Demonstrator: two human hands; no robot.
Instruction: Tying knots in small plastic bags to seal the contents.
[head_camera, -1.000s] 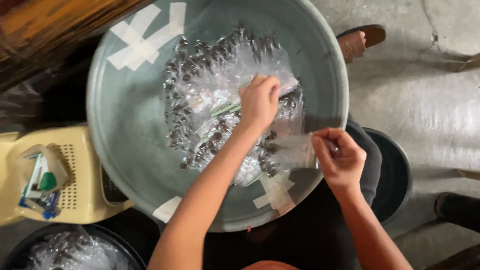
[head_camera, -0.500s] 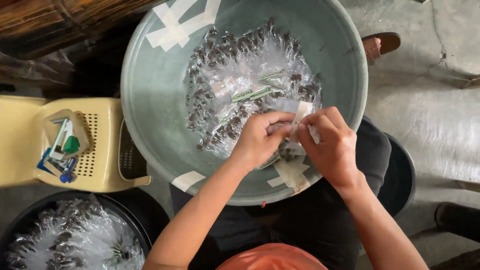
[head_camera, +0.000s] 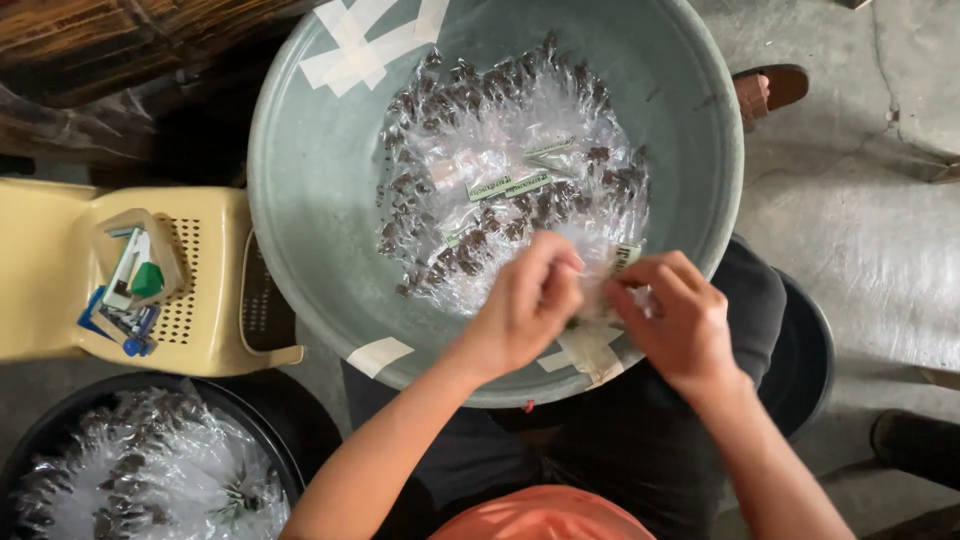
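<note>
The person's left hand (head_camera: 525, 310) and right hand (head_camera: 680, 325) met over the near edge of a large grey-green basin (head_camera: 310, 200). Between them they pinched one small clear plastic packet (head_camera: 612, 290). The left hand's fingers were curled and closed on the packet's left end, and the right hand's thumb and fingers were closed on its right end, where a small paper label showed just above the fingertips. The packet was mostly hidden behind the two hands, so its content could not be told. It hung just above the basin's inner wall, near a cross of pale tape (head_camera: 590, 355) stuck on the rim.

Behind the hands, a heap of clear packets (head_camera: 500, 170) with dark bits inside filled the middle of the basin, with a few narrow paper strips lying on top. The held packet was at the near border of this heap, just apart from it. More pale tape (head_camera: 370, 45) was on the far wall of the basin.

To the left stood a yellow plastic stool (head_camera: 200, 330) carrying a small container with blue and green things (head_camera: 130, 290). Below it, a black tub (head_camera: 290, 440) held more filled packets. A sandalled foot (head_camera: 765, 90) rested on the concrete floor (head_camera: 860, 230) beyond the basin.
</note>
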